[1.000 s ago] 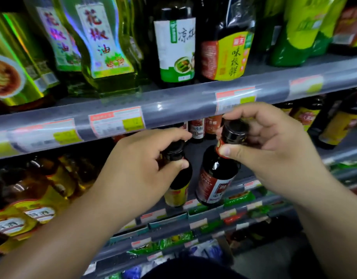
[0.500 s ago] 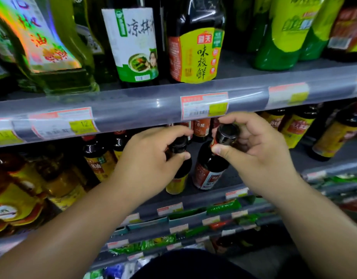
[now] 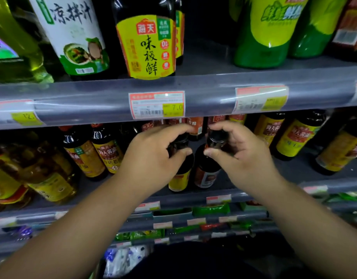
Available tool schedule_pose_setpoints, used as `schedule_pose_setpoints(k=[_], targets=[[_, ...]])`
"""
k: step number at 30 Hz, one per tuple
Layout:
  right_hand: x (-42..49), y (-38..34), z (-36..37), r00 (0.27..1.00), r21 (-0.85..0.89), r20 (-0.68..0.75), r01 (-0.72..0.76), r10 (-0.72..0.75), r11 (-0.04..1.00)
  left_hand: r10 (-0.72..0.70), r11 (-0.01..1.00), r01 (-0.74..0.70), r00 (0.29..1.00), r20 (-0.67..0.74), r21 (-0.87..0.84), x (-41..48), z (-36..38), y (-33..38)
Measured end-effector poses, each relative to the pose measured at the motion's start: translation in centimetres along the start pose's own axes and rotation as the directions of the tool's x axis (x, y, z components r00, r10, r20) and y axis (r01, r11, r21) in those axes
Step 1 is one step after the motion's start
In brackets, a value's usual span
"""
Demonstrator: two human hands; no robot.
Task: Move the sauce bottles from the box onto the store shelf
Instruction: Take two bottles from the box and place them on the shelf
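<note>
Two small dark sauce bottles stand side by side at the front of the middle shelf (image 3: 284,170). My left hand (image 3: 153,158) grips the neck of the yellow-label bottle (image 3: 178,181). My right hand (image 3: 242,156) pinches the black cap of the red-label bottle (image 3: 206,177). Both bottles are upright, their bases at or just above the shelf floor; contact is hidden. The box is out of view.
More dark bottles with yellow labels (image 3: 292,141) stand right of my hands, and soy bottles (image 3: 105,152) and oil bottles (image 3: 47,184) to the left. The upper shelf rail (image 3: 203,97) with price tags hangs just above my knuckles. Lower shelves hold packets (image 3: 209,210).
Both hands have carried the two bottles deeper under the upper shelf rail and lower toward the shelf floor. The view has shifted closer and to the right.
</note>
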State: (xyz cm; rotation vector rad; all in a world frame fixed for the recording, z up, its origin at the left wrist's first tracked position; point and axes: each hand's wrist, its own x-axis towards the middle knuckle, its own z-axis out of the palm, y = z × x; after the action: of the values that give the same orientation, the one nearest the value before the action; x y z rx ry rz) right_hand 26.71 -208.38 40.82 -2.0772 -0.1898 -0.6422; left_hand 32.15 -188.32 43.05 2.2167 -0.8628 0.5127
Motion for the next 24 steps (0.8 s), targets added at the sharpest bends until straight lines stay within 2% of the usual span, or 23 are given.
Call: schedule_pose_setpoints(k=[9,16,19,21,24], targets=[[0.8,0.9,0.5,0.998,0.048,-0.058,0.014,-0.011,0.999,0.069,0.997,-0.069,0.998,-0.008,0.029,0.8,1.4,-2.1],[1.0,2.3,1.4,0.999,0.091,0.029,-0.027,0.025,0.996,-0.029,0.998,0.031,0.999,0.037,-0.058,0.4,2.7,-3.7],[0.4,3.4,2.2,0.995,0.129,0.096,-0.024,0.012,0.991,-0.012,1.0,0.014,0.995,0.098,-0.017,0.0,3.2,-3.9],[0.1,4.4,2.7,0.993,0.067,0.116,-0.009,0.002,0.998,0.035,0.998,-0.043,0.99,0.137,0.055,-0.7,3.9,-4.3],[-0.1,6.0,3.5,0.992,-0.133,0.082,0.102,-0.091,0.986,0.121,0.983,-0.132,0.989,0.087,0.13,-1.7,4.8,-5.7]])
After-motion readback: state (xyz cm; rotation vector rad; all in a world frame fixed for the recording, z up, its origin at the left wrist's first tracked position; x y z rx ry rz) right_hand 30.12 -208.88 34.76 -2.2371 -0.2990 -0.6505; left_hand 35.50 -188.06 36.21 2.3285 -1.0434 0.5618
